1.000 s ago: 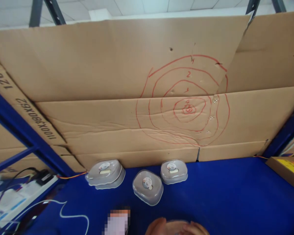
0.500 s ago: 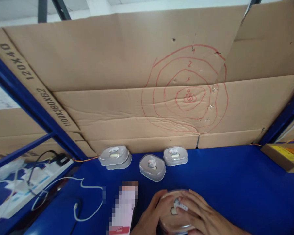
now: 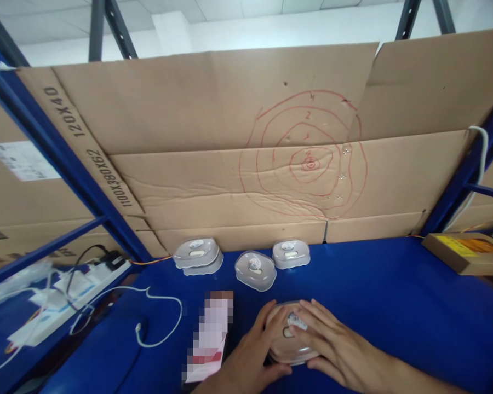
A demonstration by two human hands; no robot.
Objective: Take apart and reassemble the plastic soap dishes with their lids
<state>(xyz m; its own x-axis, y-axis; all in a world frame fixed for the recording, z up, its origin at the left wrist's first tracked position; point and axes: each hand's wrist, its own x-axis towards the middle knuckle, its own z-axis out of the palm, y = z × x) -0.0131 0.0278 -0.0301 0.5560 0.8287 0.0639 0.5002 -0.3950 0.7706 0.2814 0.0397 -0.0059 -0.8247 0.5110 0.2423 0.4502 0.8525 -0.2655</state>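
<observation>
Two bare hands held a clear plastic container low in the view, right of centre, over the near part of a blue surface. The container sat between them: the left hand curved around its left side, thumb at the near edge, while the right hand reached over the right side, fingers lying across the top. Each grip was opened only as wide as the container and had hold of it. Whether its base touched the surface could not be told. Its top faced up, showing a pale label and, just nearer, a cream tab; fingers hid too much to show its long axis or contents.

Beyond, near a cardboard panel marked with red rings, were similar containers: a stacked pair at left and a single container at right, both lengthwise left to right, and between them a slanted container, slightly nearer. Their contents were unclear. A shallow cardboard box at far right showed yellow and orange on top. A power strip at far left carried plugs.
</observation>
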